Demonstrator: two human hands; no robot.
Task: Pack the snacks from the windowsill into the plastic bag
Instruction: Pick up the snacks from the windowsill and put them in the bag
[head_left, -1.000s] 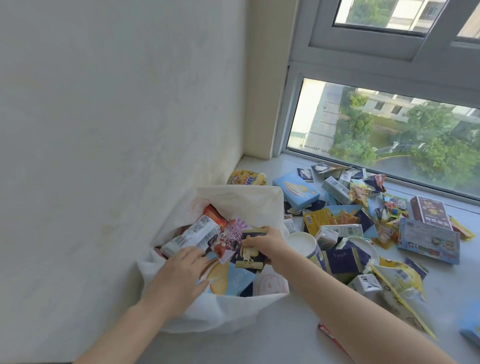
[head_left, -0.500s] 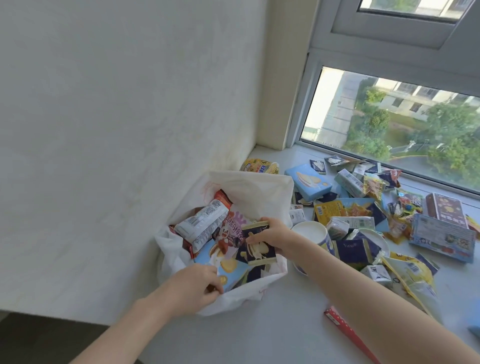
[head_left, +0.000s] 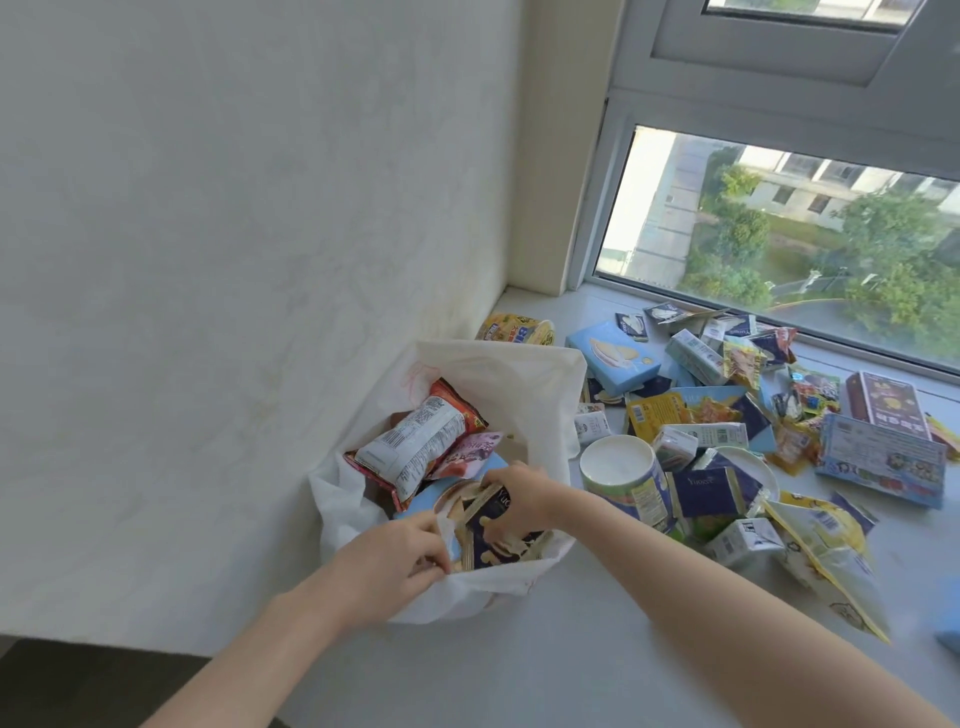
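Hands (head_left: 387, 558): crinkly plastic bag (head_left: 519, 379), glossy packet (head_left: 496, 543)

The near windowsill (head_left: 545, 670) is bare, an open way to the plastic bag (head_left: 524, 384), but its mouth is crowded: the left hand (head_left: 389, 561) pinches the near rim, the right hand (head_left: 517, 493) grips a dark packet (head_left: 493, 543), and packets (head_left: 415, 441) fill the far half. The wall (head_left: 234, 260) shuts off the bag's left; just right stands a white tub (head_left: 618, 467), with loose snacks (head_left: 717, 436) heaped beyond to the window (head_left: 779, 234).
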